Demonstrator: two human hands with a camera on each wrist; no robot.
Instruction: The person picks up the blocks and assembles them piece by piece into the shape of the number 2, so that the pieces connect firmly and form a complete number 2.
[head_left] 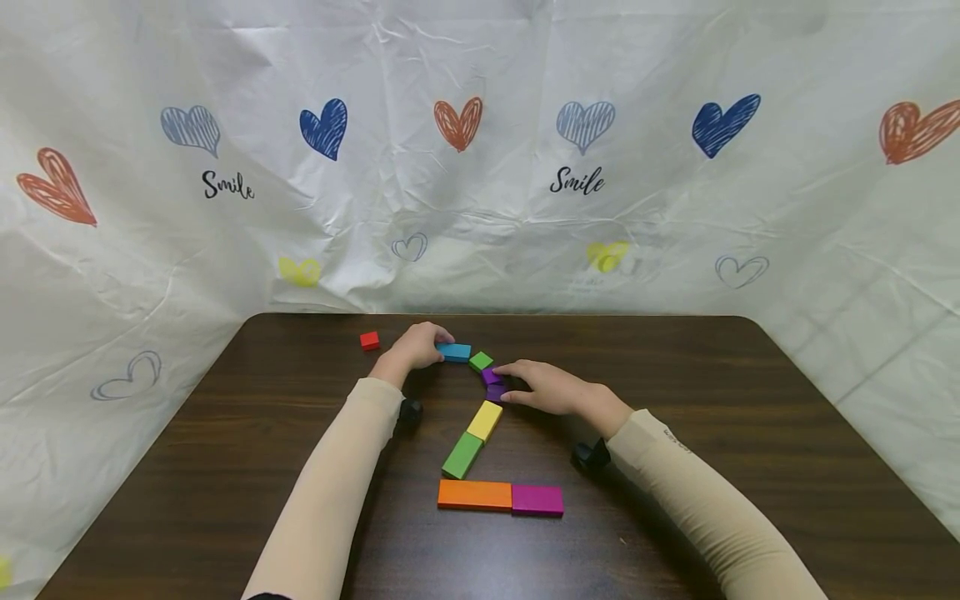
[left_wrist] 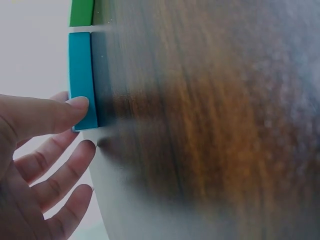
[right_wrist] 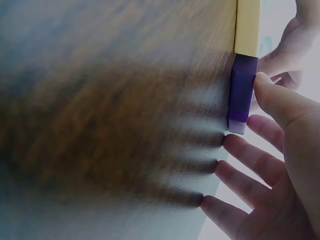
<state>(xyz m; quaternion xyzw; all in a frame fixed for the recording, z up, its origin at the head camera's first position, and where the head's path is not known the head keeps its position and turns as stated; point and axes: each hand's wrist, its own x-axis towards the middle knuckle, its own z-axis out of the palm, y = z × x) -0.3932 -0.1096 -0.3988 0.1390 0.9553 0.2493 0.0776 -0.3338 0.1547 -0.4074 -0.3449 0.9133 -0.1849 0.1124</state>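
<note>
My left hand (head_left: 420, 345) pinches the left end of a flat blue block (head_left: 456, 353), thumb in front and fingers behind; the left wrist view shows the thumb on the blue block (left_wrist: 81, 65). Beside the blue block lies a small green block (head_left: 481, 361). Below it sit two small purple blocks (head_left: 496, 392), set at slightly different angles. My right hand (head_left: 551, 388) holds these between thumb and index finger, its other fingers spread. In the right wrist view the thumb touches a purple block (right_wrist: 242, 95), next to a yellow block (right_wrist: 247, 27).
A yellow block (head_left: 485, 422) and a longer green block (head_left: 462, 455) form a slanting line. Nearer me, an orange block (head_left: 475, 495) meets a magenta block (head_left: 537, 500). A red block (head_left: 369, 340) sits alone at the far left. Behind the dark table (head_left: 675, 375) hangs a white sheet (head_left: 480, 192).
</note>
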